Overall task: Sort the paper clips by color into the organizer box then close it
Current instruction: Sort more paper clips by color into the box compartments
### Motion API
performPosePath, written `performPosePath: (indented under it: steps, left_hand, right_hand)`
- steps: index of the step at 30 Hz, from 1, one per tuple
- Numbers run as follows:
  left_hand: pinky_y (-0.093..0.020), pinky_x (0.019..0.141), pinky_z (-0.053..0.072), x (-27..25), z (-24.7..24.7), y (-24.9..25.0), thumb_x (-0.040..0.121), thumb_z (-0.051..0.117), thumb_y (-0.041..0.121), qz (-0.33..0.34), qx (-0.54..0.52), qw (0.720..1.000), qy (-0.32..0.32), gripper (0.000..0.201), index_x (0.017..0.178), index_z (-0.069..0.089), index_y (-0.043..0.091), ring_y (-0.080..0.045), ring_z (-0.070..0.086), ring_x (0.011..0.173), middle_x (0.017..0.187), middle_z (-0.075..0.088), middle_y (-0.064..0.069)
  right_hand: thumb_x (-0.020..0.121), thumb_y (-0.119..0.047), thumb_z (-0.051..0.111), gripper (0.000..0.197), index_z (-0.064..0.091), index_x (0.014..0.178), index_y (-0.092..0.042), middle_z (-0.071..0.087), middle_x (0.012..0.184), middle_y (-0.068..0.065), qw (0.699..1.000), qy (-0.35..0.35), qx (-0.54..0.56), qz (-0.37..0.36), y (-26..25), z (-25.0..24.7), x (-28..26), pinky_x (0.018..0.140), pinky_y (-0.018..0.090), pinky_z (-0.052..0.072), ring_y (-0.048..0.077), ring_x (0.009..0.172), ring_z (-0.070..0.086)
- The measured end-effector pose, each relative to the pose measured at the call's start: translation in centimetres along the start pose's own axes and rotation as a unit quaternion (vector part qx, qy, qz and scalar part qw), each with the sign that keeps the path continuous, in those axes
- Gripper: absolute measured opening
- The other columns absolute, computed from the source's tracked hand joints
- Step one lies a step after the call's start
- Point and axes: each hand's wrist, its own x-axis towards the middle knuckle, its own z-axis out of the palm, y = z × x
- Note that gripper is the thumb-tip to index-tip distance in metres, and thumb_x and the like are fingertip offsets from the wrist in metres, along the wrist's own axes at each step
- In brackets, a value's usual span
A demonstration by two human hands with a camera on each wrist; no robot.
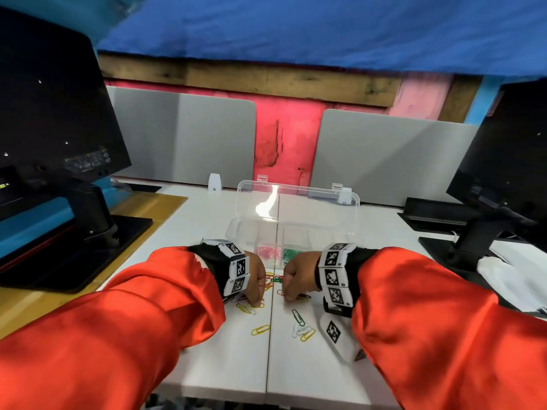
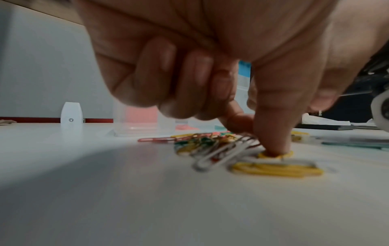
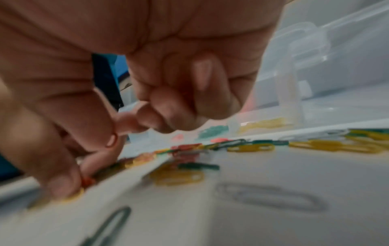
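A clear organizer box stands open at mid-table with its lid upright; pink clips and green clips lie in separate compartments. Mixed paper clips are scattered in front of it. My left hand is low on the table, its thumb tip pressing a yellow clip and its index finger coming down just behind; the other fingers are curled. My right hand pinches a red clip between thumb and index finger at the table seam.
Loose yellow, green and white clips lie nearer me. Black monitors on stands flank the desk at left and right. Grey divider panels close the back. A white cloth lies at right.
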Motion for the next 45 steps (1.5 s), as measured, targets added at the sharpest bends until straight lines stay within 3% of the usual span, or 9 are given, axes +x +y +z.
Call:
performPosePath:
  steps: [4, 11, 15, 20, 24, 28, 32, 38, 45]
  left_hand:
    - [-0.003, 0.05, 0.04, -0.5, 0.0, -0.6, 0.073, 0.076, 0.022, 0.004, -0.039, 0.998, 0.045, 0.014, 0.064, 0.066, 0.026, 0.001, 0.055, 0.057, 0.067, 0.067, 0.009]
    - [-0.018, 0.049, 0.032, -2.2, -1.3, -1.8, 0.087, 0.059, 0.018, -0.079, -0.084, 0.99, 0.087, 0.02, 0.069, 0.052, 0.018, -0.007, 0.041, 0.053, 0.065, 0.052, 0.003]
    - [-0.014, 0.038, 0.023, -3.0, -1.7, -2.3, 0.086, 0.042, -0.005, -0.117, -0.304, 0.937, 0.128, 0.03, 0.06, 0.042, 0.01, -0.016, 0.035, 0.048, 0.066, 0.05, -0.012]
    - [-0.01, 0.037, 0.022, -3.9, -2.0, -2.9, 0.085, 0.038, -0.01, -0.086, -0.442, 0.877, 0.168, 0.034, 0.061, 0.038, 0.015, -0.011, 0.036, 0.032, 0.044, 0.048, -0.005]
    - [-0.01, 0.035, 0.023, -3.7, -1.5, -2.7, 0.087, 0.037, -0.008, -0.11, -0.393, 0.895, 0.178, 0.029, 0.08, 0.048, 0.018, -0.011, 0.036, 0.038, 0.058, 0.048, -0.006]
    - [-0.007, 0.033, 0.031, -3.1, -0.8, -1.7, 0.089, 0.039, -0.005, -0.078, -0.176, 0.975, 0.111, 0.029, 0.085, 0.06, 0.014, -0.003, 0.045, 0.039, 0.067, 0.05, 0.0]
    - [-0.014, 0.063, 0.041, -2.5, 0.2, -0.7, 0.095, 0.046, 0.016, -0.097, 0.035, 0.991, 0.089, 0.03, 0.119, 0.061, 0.008, -0.012, 0.049, 0.09, 0.123, 0.061, -0.008]
    - [-0.022, 0.074, 0.041, -2.0, 0.6, -1.5, 0.075, 0.071, 0.042, -0.114, 0.119, 0.984, 0.066, 0.038, 0.104, 0.068, 0.016, -0.015, 0.052, 0.084, 0.092, 0.057, 0.004]
    - [-0.012, 0.058, 0.037, -2.3, 0.0, -1.8, 0.079, 0.069, 0.02, -0.054, 0.084, 0.995, 0.027, 0.017, 0.096, 0.071, 0.023, -0.002, 0.05, 0.066, 0.079, 0.059, 0.01]
  right_hand:
    - [0.078, -0.014, 0.067, 0.025, 0.05, 0.06, -0.017, 0.051, 0.051, -0.003, 0.992, 0.031, 0.117, 0.024, 1.6, -1.4, -1.3, 0.058, 0.026, 0.038, 0.014, 0.053, 0.043]
    - [0.087, 0.004, 0.04, 0.029, 0.061, 0.075, -0.012, 0.041, 0.06, 0.006, 0.931, 0.031, 0.358, 0.067, 3.4, -1.2, -1.5, 0.04, 0.02, 0.031, 0.016, 0.049, 0.035]
    - [0.089, -0.006, 0.035, 0.031, 0.05, 0.062, -0.006, 0.041, 0.058, 0.004, 0.881, 0.051, 0.461, 0.092, 3.6, -0.6, -1.5, 0.035, 0.017, 0.024, 0.015, 0.046, 0.033]
    - [0.093, -0.015, 0.038, 0.037, 0.052, 0.059, -0.008, 0.046, 0.043, 0.0, 0.877, 0.043, 0.468, 0.104, 4.0, -0.4, -1.5, 0.031, 0.016, 0.024, 0.011, 0.031, 0.036]
    - [0.094, -0.002, 0.033, 0.033, 0.064, 0.081, -0.005, 0.047, 0.055, 0.002, 0.895, 0.056, 0.426, 0.12, 3.4, -0.4, -2.0, 0.035, 0.017, 0.028, 0.009, 0.039, 0.038]
    - [0.096, -0.012, 0.04, 0.033, 0.061, 0.123, -0.014, 0.051, 0.07, 0.001, 0.963, 0.06, 0.226, 0.135, 1.8, -0.9, -2.5, 0.043, 0.017, 0.039, 0.013, 0.055, 0.045]
    - [0.095, -0.025, 0.048, 0.036, 0.056, 0.129, -0.019, 0.054, 0.135, 0.002, 0.994, 0.074, -0.005, 0.079, 0.8, -0.9, -2.4, 0.101, 0.026, 0.038, 0.019, 0.123, 0.05]
    - [0.089, -0.022, 0.059, 0.041, 0.055, 0.129, -0.016, 0.053, 0.135, 0.005, 0.992, 0.038, -0.113, 0.044, -0.4, -1.5, -0.2, 0.092, 0.025, 0.041, 0.022, 0.119, 0.052]
    - [0.083, -0.021, 0.067, 0.043, 0.059, 0.124, -0.012, 0.059, 0.129, 0.008, 0.99, 0.056, -0.127, 0.037, -0.2, -0.4, 1.1, 0.081, 0.024, 0.039, 0.014, 0.091, 0.045]
